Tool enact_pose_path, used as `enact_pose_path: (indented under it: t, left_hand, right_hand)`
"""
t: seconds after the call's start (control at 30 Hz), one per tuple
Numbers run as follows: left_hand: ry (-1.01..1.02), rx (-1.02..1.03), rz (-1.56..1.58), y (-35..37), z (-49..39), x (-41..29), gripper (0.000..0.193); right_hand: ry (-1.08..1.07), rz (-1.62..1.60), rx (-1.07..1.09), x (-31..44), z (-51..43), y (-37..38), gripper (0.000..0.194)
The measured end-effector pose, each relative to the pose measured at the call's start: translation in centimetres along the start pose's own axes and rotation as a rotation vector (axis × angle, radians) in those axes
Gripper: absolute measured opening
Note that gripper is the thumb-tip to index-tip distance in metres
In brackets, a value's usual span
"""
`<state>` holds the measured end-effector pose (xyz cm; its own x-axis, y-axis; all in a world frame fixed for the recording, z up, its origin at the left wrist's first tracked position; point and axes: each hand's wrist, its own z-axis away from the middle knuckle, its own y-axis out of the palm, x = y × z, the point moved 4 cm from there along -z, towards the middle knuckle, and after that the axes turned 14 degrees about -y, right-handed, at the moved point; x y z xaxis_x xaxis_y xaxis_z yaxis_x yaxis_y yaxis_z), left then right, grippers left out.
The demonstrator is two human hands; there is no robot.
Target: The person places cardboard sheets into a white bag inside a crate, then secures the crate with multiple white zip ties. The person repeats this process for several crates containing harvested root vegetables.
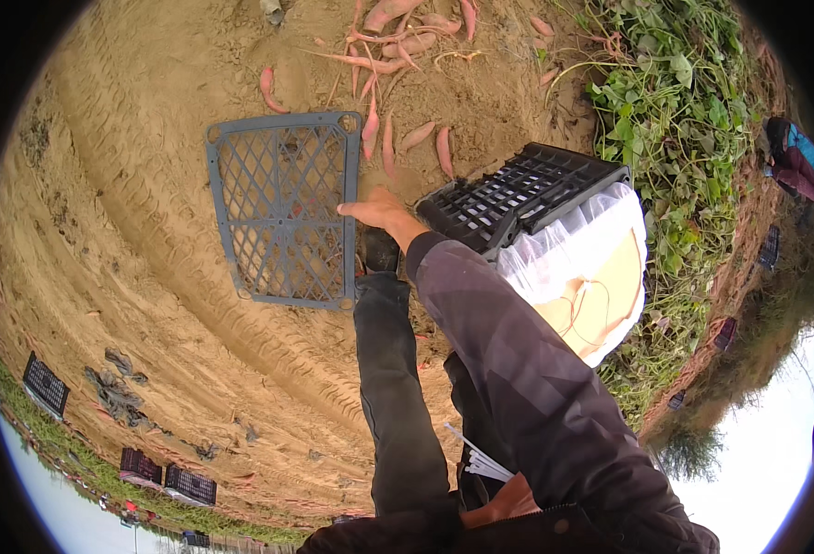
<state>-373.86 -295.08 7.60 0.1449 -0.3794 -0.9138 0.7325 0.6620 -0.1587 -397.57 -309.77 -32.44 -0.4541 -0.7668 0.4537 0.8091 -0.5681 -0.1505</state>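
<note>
My right hand (pixel 379 209) grips the right edge of a grey plastic lattice crate lid (pixel 281 222), one digit lying over the rim. The lid is held above the sandy soil, left of my leg. My left hand is out of view. Close to the right forearm, a black plastic crate (pixel 517 197) leans tilted, with a white plastic liner (pixel 542 260) and a tan sheet (pixel 611 287) with thin cord on it. Several pink sweet potatoes (pixel 410 46) lie on the soil beyond the lid and crate, some still joined by stems.
White cable ties (pixel 488 465) stick out at my waist. Green vines (pixel 663 138) run along the right. Further black crates (pixel 191 485) stand in the field at lower left. Dark plastic scraps (pixel 116 396) lie on the soil. Another person (pixel 800 163) is at far right.
</note>
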Motion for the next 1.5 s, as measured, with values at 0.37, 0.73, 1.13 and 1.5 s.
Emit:
enact_pose_path:
  t: [0.37, 0.73, 1.13, 1.5]
  left_hand:
    - [-1.494, -1.075, 0.820, -19.9, 28.5, 27.6, 0.054]
    - [-0.814, -0.501, 0.671, -36.9, 3.1, 18.9, 0.041]
    - [-0.509, -0.005, 0.268, -23.2, -23.7, 16.4, 0.050]
    - [-0.429, -0.305, 0.689, -26.0, -14.0, 10.9, 0.036]
  right_hand:
    - [-0.358, -0.385, -0.006, 7.2, 4.1, 10.2, 0.043]
    - [-0.612, -1.435, -0.880, -3.3, 40.4, -5.6, 0.020]
    - [-0.020, -2.147, -1.193, -21.0, 37.7, 7.2, 0.038]
    - [-0.262, -2.158, -1.350, -20.6, 38.0, 7.0, 0.027]
